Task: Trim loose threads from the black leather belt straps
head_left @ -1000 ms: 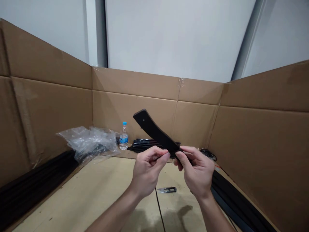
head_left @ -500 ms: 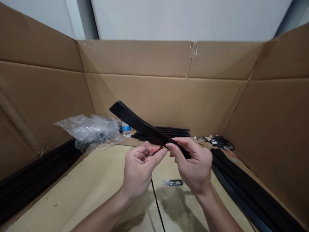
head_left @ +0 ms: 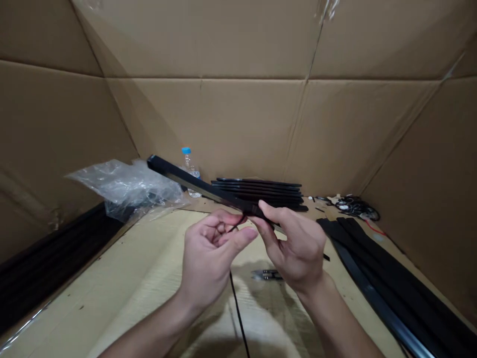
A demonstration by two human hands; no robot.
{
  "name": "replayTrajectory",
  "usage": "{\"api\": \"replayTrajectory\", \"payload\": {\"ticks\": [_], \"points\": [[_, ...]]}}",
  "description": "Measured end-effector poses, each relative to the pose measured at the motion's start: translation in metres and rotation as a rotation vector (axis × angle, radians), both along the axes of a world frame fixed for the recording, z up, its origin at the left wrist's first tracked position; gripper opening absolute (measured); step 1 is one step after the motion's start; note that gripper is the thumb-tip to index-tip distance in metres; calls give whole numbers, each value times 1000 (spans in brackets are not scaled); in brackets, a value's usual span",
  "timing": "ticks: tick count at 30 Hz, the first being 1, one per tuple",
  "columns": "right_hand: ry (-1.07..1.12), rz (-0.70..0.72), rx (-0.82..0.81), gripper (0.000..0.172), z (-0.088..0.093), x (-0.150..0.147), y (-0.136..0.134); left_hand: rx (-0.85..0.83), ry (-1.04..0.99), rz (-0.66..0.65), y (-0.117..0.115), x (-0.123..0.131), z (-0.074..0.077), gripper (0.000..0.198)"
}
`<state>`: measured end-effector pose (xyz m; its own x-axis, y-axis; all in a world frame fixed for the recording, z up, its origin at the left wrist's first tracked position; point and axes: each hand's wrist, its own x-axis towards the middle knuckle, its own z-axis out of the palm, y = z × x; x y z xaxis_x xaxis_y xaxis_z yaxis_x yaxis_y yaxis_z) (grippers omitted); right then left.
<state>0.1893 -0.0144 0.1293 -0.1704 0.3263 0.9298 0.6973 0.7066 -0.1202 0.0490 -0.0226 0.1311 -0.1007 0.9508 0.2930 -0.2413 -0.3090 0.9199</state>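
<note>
My right hand (head_left: 296, 243) is closed around a long, flat, slightly curved black strip (head_left: 197, 186), which slants up to the left above the table. Between the thumb and fingers of my left hand (head_left: 212, 248) runs a thin black cord (head_left: 237, 313). The cord's upper part meets the strip close to my right fingertips, and its tail hangs down toward the table's front edge. How the cord joins the strip is hidden by my fingers. Below the hands, thread snips (head_left: 266, 274) lie on the table, partly covered by my right hand.
Cardboard walls (head_left: 208, 114) enclose the table (head_left: 141, 268). Toward the back stand a crumpled clear plastic bag (head_left: 130, 186), a water bottle (head_left: 187, 159) and a stack of black strips (head_left: 261, 191). Long black pieces lie along both sides. Tangled cords (head_left: 357, 206) sit back right.
My view has tipped downward. The strip has turned so that its edge faces me more, and my right hand has rolled over it. My left hand still pinches the cord.
</note>
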Motion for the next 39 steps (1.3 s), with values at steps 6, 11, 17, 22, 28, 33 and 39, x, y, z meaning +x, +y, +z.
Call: {"api": "replayTrajectory", "payload": {"ticks": [6, 11, 17, 22, 28, 33, 39], "points": [[-50, -3, 28, 11, 16, -14, -24, -29, -46, -69, -11, -4, 16, 27], [-61, -83, 78, 21, 23, -21, -47, 9, -130, -272, -20, -10, 28, 26], [-25, -191, 97, 30, 21, -31, -51, -30, -340, -423, -16, -21, 37, 31], [231, -66, 4, 34, 11, -45, -40, -83, -481, -536, -2, -34, 40, 40], [349, 18, -66, 30, 5, -48, -36, -49, -426, -571, 7, -41, 40, 34], [384, 137, -174, 14, 4, -35, -39, 113, -201, -413, -7, -38, 39, 23], [477, 519, -315, 4, 20, -32, -49, 359, 33, -160, -45, -32, 42, 23]]}}
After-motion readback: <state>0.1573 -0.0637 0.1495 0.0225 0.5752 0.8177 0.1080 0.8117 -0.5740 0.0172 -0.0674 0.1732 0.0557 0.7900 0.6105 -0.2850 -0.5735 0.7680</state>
